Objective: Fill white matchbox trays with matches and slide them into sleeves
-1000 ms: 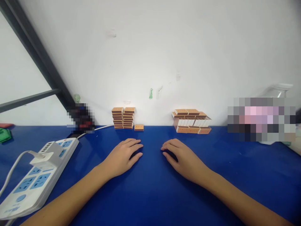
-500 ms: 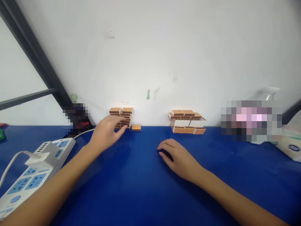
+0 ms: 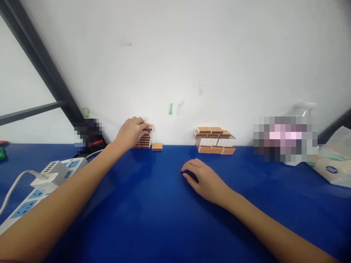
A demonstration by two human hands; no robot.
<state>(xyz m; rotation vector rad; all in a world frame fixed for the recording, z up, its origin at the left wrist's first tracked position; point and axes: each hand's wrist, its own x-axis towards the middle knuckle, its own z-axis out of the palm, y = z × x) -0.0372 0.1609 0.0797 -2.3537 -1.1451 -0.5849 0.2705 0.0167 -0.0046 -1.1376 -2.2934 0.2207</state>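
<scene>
My left hand [image 3: 132, 132] is at the top of a stack of matchboxes [image 3: 144, 141] against the wall. Its fingers lie over a top matchbox [image 3: 148, 127] and the thumb presses at its front, closed on it; the left part of the stack is hidden behind the hand. One single matchbox [image 3: 157, 147] lies on the table just right of the stack. My right hand [image 3: 204, 179] rests on the blue table, fingers loosely curved and apart from the thumb, holding nothing. Beyond it stands a matchbox structure [image 3: 215, 140], with flat boxes below and above a row of upright ones.
A white power strip [image 3: 67, 164] with a plugged-in charger [image 3: 49, 182] lies under and beside my left forearm. To the right are a blurred-out object [image 3: 285, 138] and a pack of wipes [image 3: 333, 166]. The white wall [image 3: 175, 54] borders the table [image 3: 153, 204] at the back.
My left hand has risen from the side of the stack to its top and closed on a matchbox there. The right hand stays in place; the view has shifted slightly.
</scene>
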